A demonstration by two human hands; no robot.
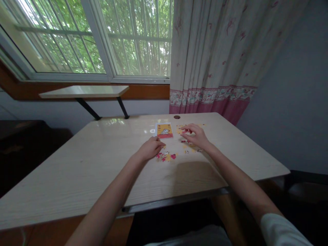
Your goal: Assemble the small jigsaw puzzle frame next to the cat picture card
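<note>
Small jigsaw puzzle pieces in yellow, red and white lie on the table in two areas. One loose cluster of puzzle pieces is just below my left hand. That hand rests on the table with its fingers pressed together, close to a yellow piece; whatever is under the fingertips is hidden. My right hand hovers over the other spread of pieces, its thumb and forefinger curved and apart. Red bits show near its fingertips, apparently on the table. Between the hands and farther back lies a picture card with a spotted animal on yellow and red.
The pale wooden table has a round cable hole at its back edge. A raised shelf on black legs stands at the back left. Behind are a barred window and a floral curtain. Dark furniture sits left.
</note>
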